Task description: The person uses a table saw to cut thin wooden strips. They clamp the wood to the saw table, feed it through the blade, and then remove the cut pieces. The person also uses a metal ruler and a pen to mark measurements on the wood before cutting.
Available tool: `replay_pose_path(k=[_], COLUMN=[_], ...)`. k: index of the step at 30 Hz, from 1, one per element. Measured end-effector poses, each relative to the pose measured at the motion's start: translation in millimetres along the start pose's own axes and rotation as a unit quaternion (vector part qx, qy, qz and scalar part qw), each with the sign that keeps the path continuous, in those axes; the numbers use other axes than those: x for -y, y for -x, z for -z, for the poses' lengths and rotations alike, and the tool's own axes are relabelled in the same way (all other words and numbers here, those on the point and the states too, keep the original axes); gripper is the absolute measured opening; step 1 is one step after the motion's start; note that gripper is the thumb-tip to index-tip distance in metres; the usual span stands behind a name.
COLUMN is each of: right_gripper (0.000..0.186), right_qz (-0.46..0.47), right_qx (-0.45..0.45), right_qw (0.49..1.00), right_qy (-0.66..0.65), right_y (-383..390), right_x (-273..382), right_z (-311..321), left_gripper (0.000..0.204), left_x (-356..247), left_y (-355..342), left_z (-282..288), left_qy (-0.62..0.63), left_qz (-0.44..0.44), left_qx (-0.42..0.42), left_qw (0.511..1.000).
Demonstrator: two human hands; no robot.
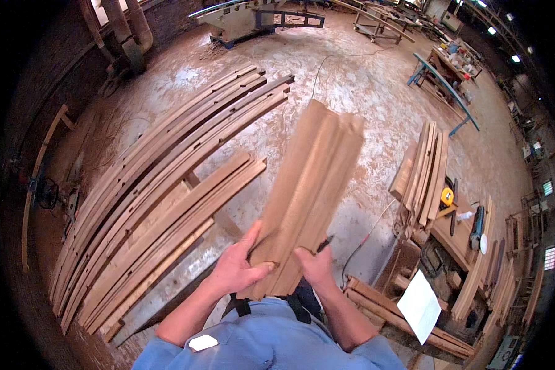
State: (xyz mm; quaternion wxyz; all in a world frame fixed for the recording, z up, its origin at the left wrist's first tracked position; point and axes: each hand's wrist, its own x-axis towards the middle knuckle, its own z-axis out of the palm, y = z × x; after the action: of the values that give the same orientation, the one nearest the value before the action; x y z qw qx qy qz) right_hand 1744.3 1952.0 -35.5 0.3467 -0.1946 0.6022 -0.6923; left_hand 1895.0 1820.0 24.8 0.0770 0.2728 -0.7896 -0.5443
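My left hand [240, 262] grips the lower left edge of a bundle of shaped wooden boards [308, 185], held lengthwise in front of me, slightly blurred, with ridges along their length. My right hand [314, 265] is closed on the lower right side of the same boards, thumb on the upper face, and also holds a thin dark pen-like object [325, 243]. The near end of the boards is close to my blue shirt.
Long curved slats [166, 148] lie at left. At right are stacked pieces [422, 172], a yellow tape measure [446, 197], an angle grinder [476, 228] and white paper [418, 305]. A cord crosses the dusty floor [345, 80]. Blue-framed stands [444, 98] and machinery stand farther back.
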Motion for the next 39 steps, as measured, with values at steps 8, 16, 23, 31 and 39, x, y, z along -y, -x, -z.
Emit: replay_pose_path(k=[8, 16, 23, 31, 39], right_gripper=[0.055, 0.056, 0.054, 0.059, 0.061], right_qz=[0.054, 0.037, 0.025, 0.038, 0.061], right_qx=[0.172, 0.189, 0.103, 0.016, -0.166], right_qw=[0.979, 0.978, 0.994, 0.996, 0.984], right_qy=[-0.095, -0.079, 0.027, 0.077, 0.007], right_y=[-219, -465, -630, -805, -926], right_x=[18, 63, 121, 186, 236], right_z=[-34, 24, 102, 185, 308], left_gripper=[0.092, 0.092, 0.092, 0.093, 0.092], left_x=[-1, -49, -100, -111, -186], left_y=[-154, -394, -599, -838, -1066], left_z=[56, 66, 68, 51, -11], left_qy=[0.024, 0.013, 0.046, 0.136, 0.127], left_qz=[-0.068, -0.01, -0.017, -0.089, -0.141], left_qx=[-0.18, -0.192, -0.101, -0.012, 0.175], left_qw=[0.981, 0.981, 0.994, 0.987, 0.966])
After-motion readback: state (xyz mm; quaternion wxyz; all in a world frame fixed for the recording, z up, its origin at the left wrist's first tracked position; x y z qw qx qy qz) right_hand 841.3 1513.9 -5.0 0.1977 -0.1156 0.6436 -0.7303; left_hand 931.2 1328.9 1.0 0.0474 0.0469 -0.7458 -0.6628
